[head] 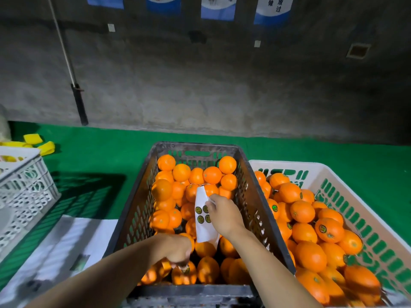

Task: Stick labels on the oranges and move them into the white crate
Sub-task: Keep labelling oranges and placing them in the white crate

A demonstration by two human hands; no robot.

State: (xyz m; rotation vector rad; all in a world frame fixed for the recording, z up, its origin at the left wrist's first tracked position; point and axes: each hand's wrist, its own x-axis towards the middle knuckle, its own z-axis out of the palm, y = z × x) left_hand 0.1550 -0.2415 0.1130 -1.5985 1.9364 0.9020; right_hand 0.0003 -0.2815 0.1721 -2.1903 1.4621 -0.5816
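Observation:
A dark grey crate in the middle holds many unlabelled oranges. To its right stands the white crate, filled with oranges, several of which carry round green labels. My right hand pinches a white label sheet with several green stickers, holding it over the dark crate. My left hand reaches down into the near end of the dark crate, with its fingertips pressing a label onto an orange there.
A green mat covers the table. An upturned white lattice crate stands at the left, with yellow pieces behind it. White paper lies left of the dark crate. A grey wall rises behind the table.

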